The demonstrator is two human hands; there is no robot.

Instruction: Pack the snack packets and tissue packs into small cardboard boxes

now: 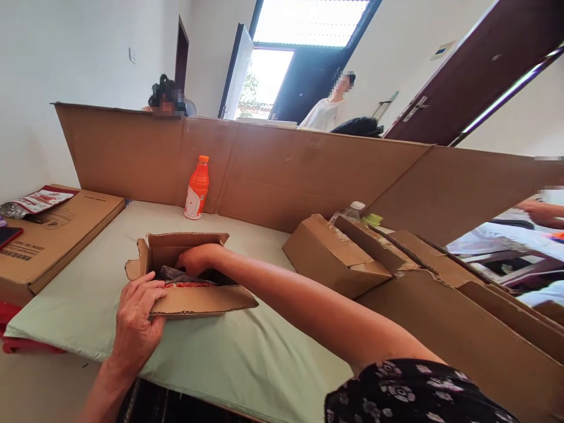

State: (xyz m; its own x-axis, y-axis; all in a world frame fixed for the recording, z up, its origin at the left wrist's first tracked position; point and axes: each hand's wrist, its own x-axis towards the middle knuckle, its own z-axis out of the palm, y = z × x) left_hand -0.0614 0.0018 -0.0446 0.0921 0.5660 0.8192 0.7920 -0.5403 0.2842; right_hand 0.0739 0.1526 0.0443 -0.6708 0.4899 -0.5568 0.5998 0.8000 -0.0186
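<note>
Tabletop, covered in pale green cloth (211,349), backed by a tall brown cardboard screen (264,170). Left hand (137,311): fingers over, thumb beneath, pinching the front left corner of a small, open, brown cardboard box (198,302), seemingly to steady it while I reach inside. Right hand (200,258): lowered into the box; fingertips hidden, so I cannot tell whether they grasp anything. Box: on the cloth, between my hands, flaps spread, apparently to admit my arm. Contents: one dark grey piece (174,274) and one red-and-white patterned item (189,285), both just beside my right hand, on its near side. Beyond: one upright orange plastic bottle (197,194), near the screen. Far left: one large, flat, brown carton (88,220). Right: several brown cardboard boxes (337,258), probably placed there to spare my forearm.
</note>
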